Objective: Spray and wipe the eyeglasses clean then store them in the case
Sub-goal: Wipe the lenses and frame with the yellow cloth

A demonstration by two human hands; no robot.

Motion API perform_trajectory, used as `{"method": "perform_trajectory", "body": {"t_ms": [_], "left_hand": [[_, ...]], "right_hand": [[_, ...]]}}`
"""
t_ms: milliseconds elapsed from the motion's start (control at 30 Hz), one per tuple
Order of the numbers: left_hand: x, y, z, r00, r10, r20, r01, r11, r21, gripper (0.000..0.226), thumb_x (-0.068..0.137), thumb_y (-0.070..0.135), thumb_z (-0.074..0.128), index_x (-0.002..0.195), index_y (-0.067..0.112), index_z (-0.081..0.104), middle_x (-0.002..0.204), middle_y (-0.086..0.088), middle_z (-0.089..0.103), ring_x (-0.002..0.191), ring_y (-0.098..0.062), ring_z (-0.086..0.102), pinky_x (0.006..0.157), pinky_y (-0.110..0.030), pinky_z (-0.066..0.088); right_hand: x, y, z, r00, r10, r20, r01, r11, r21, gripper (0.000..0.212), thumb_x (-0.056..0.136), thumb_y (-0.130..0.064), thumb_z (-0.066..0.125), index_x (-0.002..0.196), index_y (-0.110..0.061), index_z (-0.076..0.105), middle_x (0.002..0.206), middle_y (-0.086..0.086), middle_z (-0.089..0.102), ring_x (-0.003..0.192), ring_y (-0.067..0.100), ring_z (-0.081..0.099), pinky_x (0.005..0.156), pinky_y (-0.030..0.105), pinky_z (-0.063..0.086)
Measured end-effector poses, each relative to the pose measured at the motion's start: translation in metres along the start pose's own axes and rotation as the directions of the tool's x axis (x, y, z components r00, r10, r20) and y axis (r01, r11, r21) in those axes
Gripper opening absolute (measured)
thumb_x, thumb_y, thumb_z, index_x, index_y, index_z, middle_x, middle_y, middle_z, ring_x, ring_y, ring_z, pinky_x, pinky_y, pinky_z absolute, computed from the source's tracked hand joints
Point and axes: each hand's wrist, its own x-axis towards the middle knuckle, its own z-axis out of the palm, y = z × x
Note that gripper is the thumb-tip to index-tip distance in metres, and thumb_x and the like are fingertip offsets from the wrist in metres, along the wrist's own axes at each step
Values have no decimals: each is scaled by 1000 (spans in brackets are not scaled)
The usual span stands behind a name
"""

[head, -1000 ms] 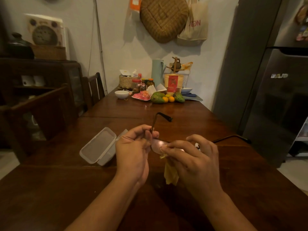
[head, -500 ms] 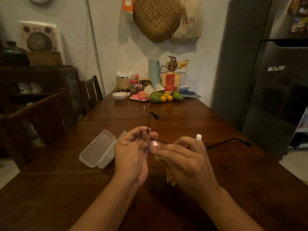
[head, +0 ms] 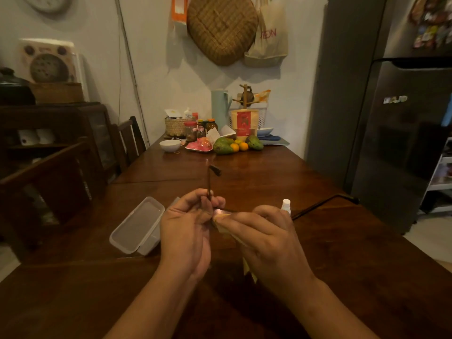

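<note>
The eyeglasses (head: 318, 206) are held above the wooden table (head: 269, 172) between both hands, temples unfolded: one arm stands up past my left fingers, the other stretches out to the right. My left hand (head: 186, 226) pinches the frame by the left lens. My right hand (head: 266, 236) presses a yellow cloth (head: 221, 222) onto that lens, and the cloth's tail hangs below the palm. A small white spray bottle (head: 286, 206) stands just behind my right hand. The clear plastic case (head: 139, 226) lies open on the table to the left.
At the table's far end sit a white bowl (head: 170, 145), jars, a basket, a mint flask, a pink plate and fruit (head: 223, 146). Wooden chairs (head: 49, 182) line the left side. A dark fridge (head: 391, 123) stands on the right.
The glasses have tilted flatter, so the lens now shows only as a thin sliver. My right fingers and cloth slid along it. The spray bottle's top came into sight behind my right hand.
</note>
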Motion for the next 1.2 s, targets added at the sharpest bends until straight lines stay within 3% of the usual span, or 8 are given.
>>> {"method": "perform_trajectory", "body": {"t_ms": [133,367,567,733,900,1000,1100,1200], "left_hand": [[-1,0,1,1000,-12,26,12,1000,-8,19,86,-7,50,91,3,65,77,-11,68,80,-22,67,67,-26,58],[2,-1,-2,999,-39,28,40,999,-9,22,70,-3,57,88,4,66,75,-11,69,78,-21,69,72,-26,58],[4,0,-4,999,-17,43,17,1000,9,20,71,-2,56,89,2,65,75,-12,68,78,-24,69,71,-28,59],[3,-1,-3,1000,-12,17,12,999,42,19,85,-8,51,87,3,66,75,-11,69,76,-20,70,65,-27,59],[1,-4,-1,1000,-24,-3,24,999,30,18,84,-7,53,87,4,67,75,-11,71,75,-19,70,64,-25,59],[2,-2,-2,1000,-16,-11,17,999,43,18,83,-6,53,84,5,67,75,-12,69,77,-21,69,64,-25,59],[1,0,-1,1000,4,-8,-4,998,65,17,86,-7,50,87,2,64,74,-11,68,77,-21,68,66,-26,58],[0,0,-1,1000,15,5,-16,997,73,14,82,-4,53,90,0,63,74,-11,68,75,-19,69,67,-27,60]], "right_hand": [[-1,4,-2,999,15,-48,-16,1000,-16,28,92,-36,64,120,-36,66,121,-20,67,107,11,52,79,33,34],[-1,2,2,999,13,45,-14,1000,26,44,96,-28,50,138,-37,53,138,-21,56,117,14,48,83,36,42],[0,6,-6,999,23,-39,-23,1000,-12,27,85,-39,68,112,-34,71,113,-20,69,108,13,50,79,35,36],[-1,2,-4,994,101,31,-97,990,-104,43,84,-36,70,126,-34,63,125,-17,65,121,18,47,86,41,39],[1,1,-3,996,46,72,-42,997,-60,41,94,-28,48,133,-32,61,134,-15,61,124,17,43,89,33,35],[1,5,-3,999,9,34,-9,1000,-8,36,93,-26,58,128,-33,64,128,-17,65,117,15,45,85,31,37],[0,5,-6,999,17,-34,-19,999,-39,33,79,-26,78,112,-31,73,111,-16,71,108,15,48,77,35,40],[-2,1,-8,996,80,-39,-83,990,-112,34,73,-30,85,105,-34,72,108,-18,70,111,16,49,81,41,40]]}}
